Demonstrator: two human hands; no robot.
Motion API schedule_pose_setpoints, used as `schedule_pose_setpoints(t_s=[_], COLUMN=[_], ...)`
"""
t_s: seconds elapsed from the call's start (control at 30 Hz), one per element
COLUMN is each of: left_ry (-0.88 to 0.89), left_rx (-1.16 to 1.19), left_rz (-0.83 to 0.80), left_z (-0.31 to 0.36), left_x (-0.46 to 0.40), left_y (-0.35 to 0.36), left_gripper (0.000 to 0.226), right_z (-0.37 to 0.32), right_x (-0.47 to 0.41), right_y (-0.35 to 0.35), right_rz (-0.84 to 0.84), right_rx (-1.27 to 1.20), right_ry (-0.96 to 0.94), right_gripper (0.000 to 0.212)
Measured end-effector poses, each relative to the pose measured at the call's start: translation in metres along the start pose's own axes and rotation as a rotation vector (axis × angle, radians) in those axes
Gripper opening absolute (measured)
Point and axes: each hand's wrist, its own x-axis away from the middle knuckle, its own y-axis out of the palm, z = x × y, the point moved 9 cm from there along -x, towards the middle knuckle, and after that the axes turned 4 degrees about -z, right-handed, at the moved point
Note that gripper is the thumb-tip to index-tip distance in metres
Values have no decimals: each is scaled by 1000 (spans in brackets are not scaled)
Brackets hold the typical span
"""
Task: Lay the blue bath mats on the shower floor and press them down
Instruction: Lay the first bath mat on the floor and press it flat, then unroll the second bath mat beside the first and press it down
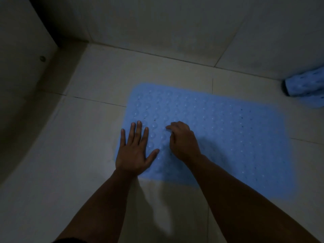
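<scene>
A blue bath mat with rows of small bumps and holes lies flat on the pale tiled shower floor. My left hand rests flat on the mat's left edge, fingers straight and spread, the little finger over the tile. My right hand sits on the mat just beside it, fingers curled downward with the tips touching the mat surface; nothing shows in its grip. A second blue mat, rolled up, lies at the far right against the wall.
Tiled walls meet the floor behind the mat. A curved raised ledge with a small round fitting runs along the left. The scene is dim.
</scene>
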Motion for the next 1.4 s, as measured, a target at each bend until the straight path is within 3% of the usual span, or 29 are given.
schedule_pose_setpoints(t_s=[0.33, 0.4, 0.53, 0.67, 0.8, 1.07, 1.23, 1.33, 1.4], left_ry=[-70, -104, -143, -11, 176, 451, 517, 526, 538], left_rx=[122, 192, 228, 6, -49, -106, -114, -100, -83], left_rz=[-97, -205, -457, -331, -254, -78, 17, 65, 100], left_z=[-14, -14, -15, 36, 141, 352, 465, 519, 552], left_x=[-1, -2, -15, -65, -112, -196, -249, -276, -287], left_y=[9, 13, -16, -87, -130, -181, -211, -234, -249], left_gripper=[100, 99, 108, 77, 70, 68, 67, 67, 66], right_z=[9, 16, 35, 66, 114, 277, 367, 400, 419], right_x=[19, 26, 17, -3, 1, 40, 31, 24, 21], right_y=[13, -1, -41, -116, -186, -310, -421, -492, -524], right_rz=[-74, -85, -303, -424, -319, -58, 203, 465, 501], right_rx=[25, 25, 25, 20, 35, 61, 88, 42, 74], right_ry=[-46, 15, 263, 403, 477, 649, 593, 623, 715], right_gripper=[46, 44, 40, 46, 46, 51, 28, 59, 83])
